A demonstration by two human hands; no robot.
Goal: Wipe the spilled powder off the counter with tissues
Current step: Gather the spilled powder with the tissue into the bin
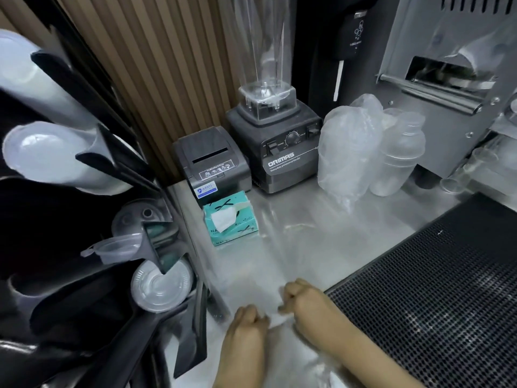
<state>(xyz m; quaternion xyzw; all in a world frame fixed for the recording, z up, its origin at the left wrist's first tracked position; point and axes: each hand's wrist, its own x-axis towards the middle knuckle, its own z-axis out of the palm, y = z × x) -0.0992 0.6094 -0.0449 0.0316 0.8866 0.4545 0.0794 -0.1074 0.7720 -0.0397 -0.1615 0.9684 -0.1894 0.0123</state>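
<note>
Left hand (246, 323) and right hand (305, 303), both curled, pinch 1 thin white tissue (275, 317) stretched between them just over the steel counter (321, 233), likely spreading it to wipe. Teal cardboard tissue box (229, 218) sits ahead-left, within reach. Powder not discernible.

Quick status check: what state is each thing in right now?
left hand: curled, gripping the tissue
right hand: curled, gripping the same tissue
tissue box: open, one sheet poking out
blender jar: mounted, looks empty
printer: lid closed
</note>
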